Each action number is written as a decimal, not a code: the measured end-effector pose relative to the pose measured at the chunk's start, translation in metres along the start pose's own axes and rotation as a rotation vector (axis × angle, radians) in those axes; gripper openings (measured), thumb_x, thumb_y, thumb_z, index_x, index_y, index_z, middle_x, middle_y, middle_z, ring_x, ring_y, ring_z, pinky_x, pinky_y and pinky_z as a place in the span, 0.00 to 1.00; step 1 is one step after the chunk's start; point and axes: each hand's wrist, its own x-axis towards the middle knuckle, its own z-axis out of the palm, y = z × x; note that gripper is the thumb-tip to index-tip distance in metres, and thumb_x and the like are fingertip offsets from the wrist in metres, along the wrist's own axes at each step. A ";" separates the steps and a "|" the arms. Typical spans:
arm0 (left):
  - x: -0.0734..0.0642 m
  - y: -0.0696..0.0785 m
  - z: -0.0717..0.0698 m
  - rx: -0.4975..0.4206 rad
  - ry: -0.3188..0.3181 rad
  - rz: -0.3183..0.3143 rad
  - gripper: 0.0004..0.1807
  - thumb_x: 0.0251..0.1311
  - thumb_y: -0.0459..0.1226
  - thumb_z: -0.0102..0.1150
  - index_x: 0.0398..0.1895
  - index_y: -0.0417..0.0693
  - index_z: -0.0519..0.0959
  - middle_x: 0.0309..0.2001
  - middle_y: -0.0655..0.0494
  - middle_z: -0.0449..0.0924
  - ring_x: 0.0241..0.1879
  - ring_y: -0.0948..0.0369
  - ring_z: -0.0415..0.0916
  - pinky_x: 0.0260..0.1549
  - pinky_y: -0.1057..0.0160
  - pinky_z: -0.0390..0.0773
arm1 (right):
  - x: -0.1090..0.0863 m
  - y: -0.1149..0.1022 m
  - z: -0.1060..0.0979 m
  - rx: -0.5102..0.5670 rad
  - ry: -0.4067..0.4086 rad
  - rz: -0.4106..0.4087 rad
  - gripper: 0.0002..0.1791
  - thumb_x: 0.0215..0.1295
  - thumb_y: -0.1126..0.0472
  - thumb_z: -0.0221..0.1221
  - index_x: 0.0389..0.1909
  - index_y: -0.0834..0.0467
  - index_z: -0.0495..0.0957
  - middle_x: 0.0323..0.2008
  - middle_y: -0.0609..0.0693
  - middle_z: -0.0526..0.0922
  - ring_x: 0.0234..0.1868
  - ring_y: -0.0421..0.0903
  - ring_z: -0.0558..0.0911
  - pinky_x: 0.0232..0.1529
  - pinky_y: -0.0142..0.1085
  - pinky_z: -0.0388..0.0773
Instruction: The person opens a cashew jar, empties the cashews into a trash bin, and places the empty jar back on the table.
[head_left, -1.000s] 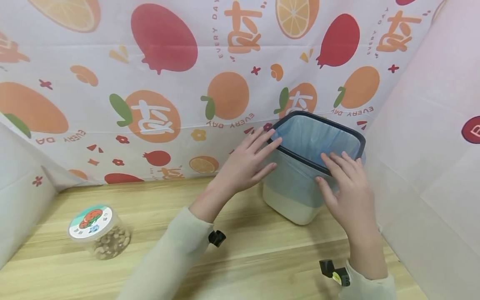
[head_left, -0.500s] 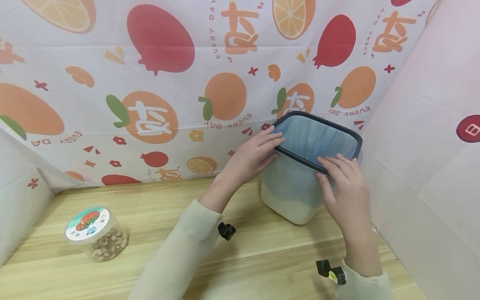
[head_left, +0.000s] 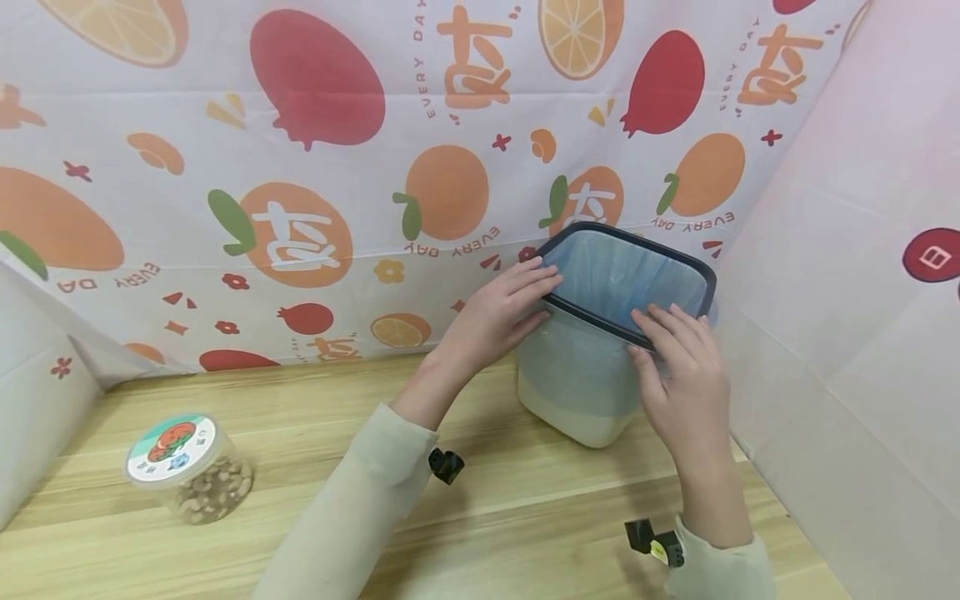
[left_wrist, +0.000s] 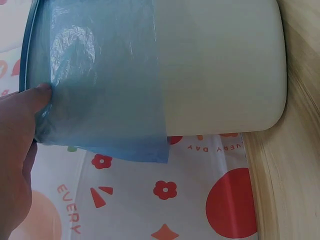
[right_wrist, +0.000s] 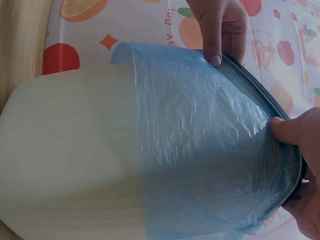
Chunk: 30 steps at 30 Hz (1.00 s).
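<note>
A pale cream trash bin (head_left: 566, 408) stands upright on the table, its black rim (head_left: 592, 319) on top. A thin blue bin liner (head_left: 600, 265) lines the inside and folds over the rim, hanging down the outer wall. My left hand (head_left: 495, 315) grips the rim at its left corner, thumb (left_wrist: 42, 95) pressed on the liner outside and fingers over the edge. Toward the right front, my right hand (head_left: 692, 387) pinches the same rim, thumb outside on the liner (right_wrist: 195, 145). The bin hides part of the fingers in the wrist views.
At the left, a clear plastic jar (head_left: 217, 487) of nuts with a printed lid (head_left: 171, 448) stands on the wood-grain table (head_left: 337, 400). A fruit-print cloth (head_left: 360, 208) hangs right behind the bin, and a pale side sheet (head_left: 832, 350) rises at the right.
My left hand has come down onto the rim, its fingers now over the edge. My right hand has closed on the front rim. The bin has barely moved; the whole view shifts slightly.
</note>
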 end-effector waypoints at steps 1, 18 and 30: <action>-0.001 0.000 -0.001 0.003 -0.004 0.000 0.26 0.61 0.33 0.67 0.64 0.40 0.77 0.64 0.45 0.77 0.69 0.49 0.67 0.72 0.60 0.59 | 0.000 0.000 0.000 0.000 0.002 0.000 0.18 0.64 0.63 0.64 0.55 0.57 0.83 0.56 0.58 0.83 0.65 0.58 0.75 0.73 0.57 0.57; -0.012 0.004 -0.012 0.050 0.007 -0.009 0.23 0.61 0.33 0.68 0.60 0.41 0.79 0.62 0.49 0.79 0.68 0.49 0.68 0.72 0.61 0.59 | -0.001 -0.004 0.004 0.019 -0.004 -0.046 0.17 0.64 0.61 0.64 0.54 0.58 0.84 0.54 0.58 0.84 0.63 0.58 0.76 0.72 0.57 0.58; -0.018 0.008 -0.021 0.089 0.027 -0.004 0.22 0.61 0.33 0.67 0.59 0.42 0.80 0.61 0.50 0.80 0.69 0.50 0.68 0.72 0.60 0.60 | 0.000 -0.007 0.005 0.014 -0.036 -0.083 0.18 0.66 0.59 0.62 0.56 0.57 0.83 0.55 0.58 0.84 0.63 0.58 0.76 0.73 0.56 0.58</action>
